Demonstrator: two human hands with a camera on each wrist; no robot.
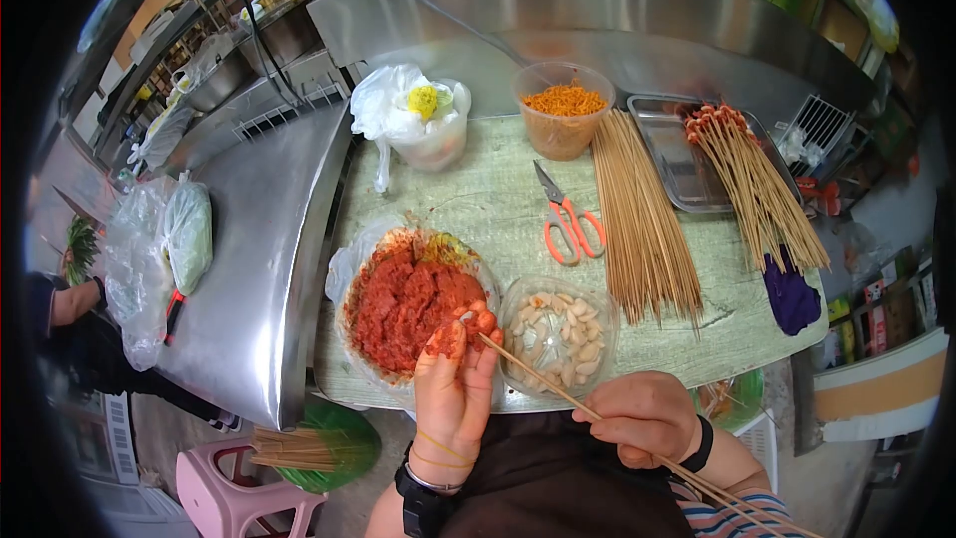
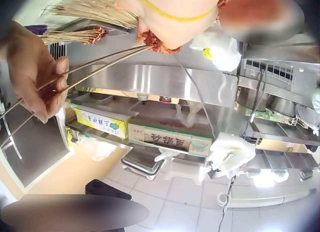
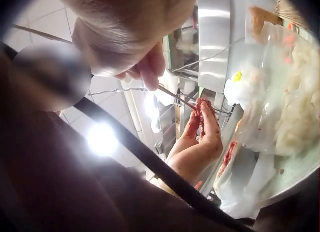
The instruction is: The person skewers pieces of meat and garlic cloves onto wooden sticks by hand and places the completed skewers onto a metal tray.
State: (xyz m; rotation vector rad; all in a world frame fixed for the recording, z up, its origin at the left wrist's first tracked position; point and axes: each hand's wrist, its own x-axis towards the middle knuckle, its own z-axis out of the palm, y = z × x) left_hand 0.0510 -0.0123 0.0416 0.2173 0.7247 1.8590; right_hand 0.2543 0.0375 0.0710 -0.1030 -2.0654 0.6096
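Observation:
My left hand [image 1: 458,389], smeared with red marinade, pinches a small piece of red marinated meat [image 2: 154,42] at the tips of the bamboo skewers [image 1: 543,377]. My right hand [image 1: 642,420] grips those skewers further down; two thin sticks show in the left wrist view. Below and beside the left hand sits a plastic-lined bowl heaped with red marinated meat [image 1: 403,304]. Close to its right stands a clear container [image 1: 610,324] of pale, clove-like pieces. In the right wrist view, the left fingertips [image 3: 201,104] close around the skewer ends.
Behind lie orange-handled scissors [image 1: 568,229], a row of bare skewers [image 1: 642,219], and a tub [image 1: 558,142] of orange shreds. Loaded skewers [image 1: 752,174] rest across a metal tray [image 1: 677,174] at right. A bagged white tub [image 1: 433,144] stands back left; a pink stool [image 1: 214,488] is below.

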